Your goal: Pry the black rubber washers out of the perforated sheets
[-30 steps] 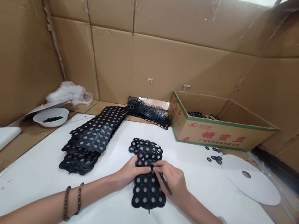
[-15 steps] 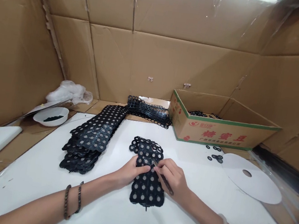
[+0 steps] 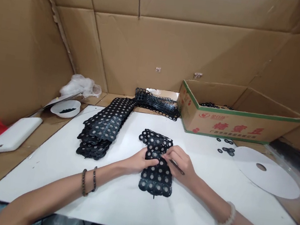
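A black sheet of joined rubber rings (image 3: 156, 180), with pale discs showing in its holes, lies on the white table before me. My left hand (image 3: 144, 162) grips its left edge, thumb on top and the other fingers out of sight underneath. Pinched in my right hand (image 3: 182, 163) is a slim, dark, pen-like tool (image 3: 177, 167); its tip meets the sheet near the right edge, though I cannot make out the tip's shape. Left of my hands lies a stack of similar black ring sheets (image 3: 105, 128).
Empty ring webbing (image 3: 158, 104) lies behind the stack. A cardboard box (image 3: 237, 125) holding black rings stands back right, with loose rings (image 3: 228, 151) and a white disc (image 3: 266, 177) before it. On the left are a white bowl (image 3: 66, 112) and a power bank (image 3: 15, 134).
The view has tipped downward and turned left, bringing the table's front edge and a cable into sight. Both hands keep their hold on the sheet and tool.
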### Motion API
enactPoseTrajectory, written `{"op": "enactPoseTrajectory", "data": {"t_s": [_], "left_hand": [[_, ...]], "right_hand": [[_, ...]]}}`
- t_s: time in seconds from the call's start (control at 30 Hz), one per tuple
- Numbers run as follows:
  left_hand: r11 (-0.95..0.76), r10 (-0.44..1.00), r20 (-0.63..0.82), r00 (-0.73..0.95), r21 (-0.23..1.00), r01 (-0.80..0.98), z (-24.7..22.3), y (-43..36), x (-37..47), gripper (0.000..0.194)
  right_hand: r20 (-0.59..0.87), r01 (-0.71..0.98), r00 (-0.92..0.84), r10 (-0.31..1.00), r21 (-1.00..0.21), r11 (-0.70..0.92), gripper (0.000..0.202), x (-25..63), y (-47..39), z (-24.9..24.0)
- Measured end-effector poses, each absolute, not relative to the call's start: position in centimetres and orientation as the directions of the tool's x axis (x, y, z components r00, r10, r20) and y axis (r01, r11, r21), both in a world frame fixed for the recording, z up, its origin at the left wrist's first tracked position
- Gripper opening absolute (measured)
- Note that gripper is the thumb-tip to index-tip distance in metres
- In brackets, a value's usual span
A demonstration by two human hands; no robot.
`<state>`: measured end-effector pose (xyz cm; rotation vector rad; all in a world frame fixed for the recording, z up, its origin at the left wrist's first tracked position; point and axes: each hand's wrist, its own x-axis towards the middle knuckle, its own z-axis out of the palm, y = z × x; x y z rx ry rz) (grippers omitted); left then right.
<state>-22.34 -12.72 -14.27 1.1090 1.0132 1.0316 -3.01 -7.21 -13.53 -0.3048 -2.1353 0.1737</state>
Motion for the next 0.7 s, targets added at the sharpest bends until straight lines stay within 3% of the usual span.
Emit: {"op": "enactPoseTrajectory", "data": {"t_s": [0.1, 0.27, 0.33, 0.47, 0.7], "left_hand": [[0.153, 0.968, -0.113, 0.225, 0.973, -0.172, -14.4, -12.5, -22.5, 0.040], [0.139, 0.970, -0.087, 0.228, 0.966, -0.219, -14.7, -12.2, -22.5, 0.044], [0.136, 0.967, -0.083, 0.239, 0.967, -0.216, -14.6, -12.1, -22.5, 0.045], [0.147, 0.961, -0.097, 0.259, 0.973, -0.180, -14.3, -12.1, -22.6, 0.044], [0.139, 0.962, -0.100, 0.253, 0.980, -0.141, -14.1, -12.2, -22.2, 0.040]], "right_hand": [[0.795, 0.164, -0.544, 0.268, -0.213, 0.963, 0.013, -2.8, -6.8, -13.2], [0.789, 0.173, -0.594, 0.156, -0.065, 0.983, 0.007, -2.4, -5.8, -13.1], [0.775, 0.170, -0.611, 0.158, -0.067, 0.983, 0.006, -2.4, -5.6, -13.3], [0.760, 0.139, -0.597, 0.256, -0.216, 0.966, 0.013, -2.7, -5.9, -13.6], [0.662, 0.164, -0.407, 0.630, -0.625, 0.763, 0.015, -2.8, -5.9, -12.8]]}}
